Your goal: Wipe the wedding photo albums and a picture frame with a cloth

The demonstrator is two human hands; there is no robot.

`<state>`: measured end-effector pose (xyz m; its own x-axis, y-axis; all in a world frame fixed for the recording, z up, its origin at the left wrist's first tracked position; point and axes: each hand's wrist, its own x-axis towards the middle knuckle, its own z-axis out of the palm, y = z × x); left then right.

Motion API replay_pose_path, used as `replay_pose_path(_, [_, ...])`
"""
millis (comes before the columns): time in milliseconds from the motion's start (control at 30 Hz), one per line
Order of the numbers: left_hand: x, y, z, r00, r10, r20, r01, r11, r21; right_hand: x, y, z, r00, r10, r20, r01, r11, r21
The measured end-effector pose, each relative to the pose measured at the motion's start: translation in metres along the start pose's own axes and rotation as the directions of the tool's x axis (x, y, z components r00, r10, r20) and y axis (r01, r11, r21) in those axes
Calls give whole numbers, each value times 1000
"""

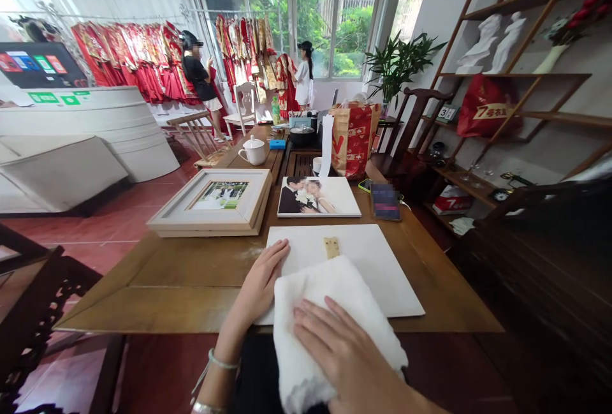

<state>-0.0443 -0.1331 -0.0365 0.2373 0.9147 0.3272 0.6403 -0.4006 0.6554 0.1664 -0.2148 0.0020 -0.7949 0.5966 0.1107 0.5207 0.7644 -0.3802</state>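
Open hands are resting on a white towel [325,286] and a white panel [382,267] on the desk [191,280].
The left hand [261,283] is lying flat on the panel's left edge, gripping nothing. The right hand [344,350] is pressing palm-down, released, on the towel, which is covering the panel's near side. Beyond, a framed photo [215,200], a wedding print [318,197] and a phone [385,201] are lying apart.

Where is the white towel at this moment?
In the head view, the white towel lies bottom centre over the near edge of the white board, under the right hand; the left hand rests just left of it.
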Motion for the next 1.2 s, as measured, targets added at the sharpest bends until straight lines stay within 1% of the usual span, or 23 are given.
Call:
replay_pose_path(67, [-1,-1,1,1000,-6,-1,6,999,38,-9,14,-11,997,75,-16,-75,996,43])
replay_pose_path(167, [-1,-1,2,1000,-13,18,12,997,80,-8,40,-26,972,224,-66,-223,974,25])
replay_pose_path(300, [-2,-1,0,1000,-3,15,2,997,83,18,78,-36,918,383,-99,-388,921,-38])
replay_pose_path(367, [-2,-1,0,1000,12,5,-12,997,74,38,88,-37,891,440,-113,-449,890,-76])
replay_pose_path(400, [-2,-1,0,1000,12,1,-12,997,70,47,88,-37,886,449,-118,-460,882,-99])
replay_pose_path(433, [-2,-1,0,1000,8,-2,-8,998,67,55,87,-35,888,444,-122,-457,881,-124])
replay_pose_path(500, [-1,0,1,1000,-5,-7,5,998,57,65,75,-28,912,390,-124,-407,898,-169])
replay_pose_path(600, [0,1,1,1000,-6,-21,7,1000,28,60,48,-13,958,267,-101,-282,940,-192])
replay_pose_path(667, [0,1,0,1000,1,-16,-1,1000,9,43,30,-6,978,198,-65,-207,965,-163])
replay_pose_path(733, [0,1,-1,1000,7,-1,-7,1000,-1,22,18,-6,992,123,-4,-122,988,-99])
replay_pose_path(833, [-1,1,-1,1000,5,-1,-5,1000,6,-9,14,-21,993,-22,116,18,999,35])
replay_pose_path(900, [-1,0,0,1000,0,-9,0,1000,27,-26,23,-36,984,-52,167,34,993,110])
replay_pose_path(933, [-2,0,0,1000,-1,-10,1,999,37,-33,29,-43,985,-26,170,3,991,131])
replay_pose_path(967, [-2,-1,0,1000,-1,-9,1,999,44,-39,38,-48,988,29,153,-50,989,136])
replay_pose_path(1033, [-2,-1,0,1000,0,-8,0,999,49,-50,60,-52,981,183,65,-189,977,103])
replay_pose_path(1100, [-3,-2,0,1000,3,-5,-3,999,50,-58,85,-50,943,329,-58,-328,944,28])
replay_pose_path(1200, [-3,-2,0,1000,12,-5,-11,998,59,-56,116,-41,852,477,-216,-503,860,-84])
